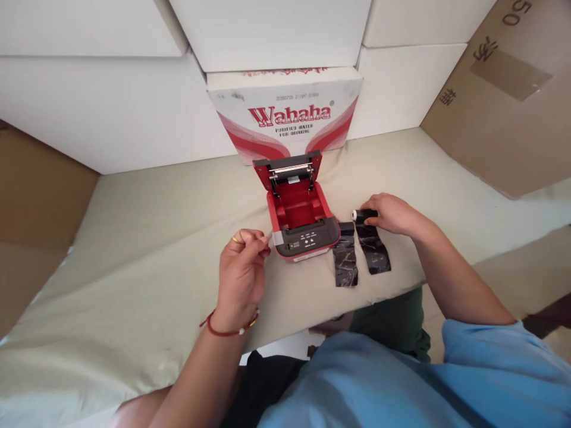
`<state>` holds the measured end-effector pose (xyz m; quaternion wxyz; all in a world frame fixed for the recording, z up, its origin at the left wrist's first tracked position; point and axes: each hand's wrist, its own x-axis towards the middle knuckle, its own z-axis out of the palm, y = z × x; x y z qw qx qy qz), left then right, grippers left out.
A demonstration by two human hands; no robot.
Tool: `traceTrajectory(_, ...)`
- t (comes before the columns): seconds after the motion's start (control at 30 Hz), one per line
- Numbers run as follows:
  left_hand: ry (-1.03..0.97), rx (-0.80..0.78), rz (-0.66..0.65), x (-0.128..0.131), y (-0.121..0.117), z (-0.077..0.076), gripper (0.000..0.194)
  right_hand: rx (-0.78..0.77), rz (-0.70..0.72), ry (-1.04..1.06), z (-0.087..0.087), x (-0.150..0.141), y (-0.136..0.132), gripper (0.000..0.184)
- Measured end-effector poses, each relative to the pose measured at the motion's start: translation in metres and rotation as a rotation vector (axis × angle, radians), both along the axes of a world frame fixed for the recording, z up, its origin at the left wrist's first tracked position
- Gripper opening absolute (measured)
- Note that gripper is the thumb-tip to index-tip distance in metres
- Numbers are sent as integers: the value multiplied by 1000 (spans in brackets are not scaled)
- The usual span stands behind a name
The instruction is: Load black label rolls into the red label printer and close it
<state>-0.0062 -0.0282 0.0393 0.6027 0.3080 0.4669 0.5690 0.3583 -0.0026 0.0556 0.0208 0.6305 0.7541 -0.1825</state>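
A small red and black printer point(307, 235) stands on the cloth with its lid point(289, 168) tilted up and its red inner bay bare. My left hand point(243, 261) is closed in a pinch at the printer's front left corner. Between its fingertips is the end of a strip of clear tape point(278, 238), which still lies on the black panel. To the right of the printer, my right hand point(392, 214) grips a small black roll point(366, 215) with a white core. One glossy black strip point(375, 251) hangs toward me from the roll; a separate-looking black piece point(345, 258) lies beside it.
Behind the printer stands a white and red Wahaha water carton point(289, 113), against stacked white boxes point(276, 35). Brown cardboard boxes flank the surface at left point(40, 202) and right point(504, 119). The cloth-covered table point(169, 238) ends just in front of my body.
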Motion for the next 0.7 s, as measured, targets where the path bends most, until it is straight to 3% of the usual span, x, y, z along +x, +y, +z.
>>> traceTrajectory(0.07,-34,67,-63,3,-16,12,47,1,29,93,15,2,-8,34)
traceTrajectory(0.2,-84,251,-271,8,-57,30,35,-102,201,502,67,9,-40,38)
traceTrajectory(0.27,-87,363,-407,10,-74,34,26,-192,323,659,88,2,-55,38)
traceTrajectory(0.33,-62,396,-504,14,-85,32,22,-235,431,766,98,-13,-64,34)
traceTrajectory(0.5,-151,168,-663,34,-91,19,77,-79,566,873,85,-59,-65,30)
traceTrajectory(0.57,-213,74,-676,40,-88,15,83,-13,599,867,76,-72,-64,29)
traceTrajectory(0.7,-275,-47,-661,43,-80,13,79,48,615,822,66,-85,-65,30)
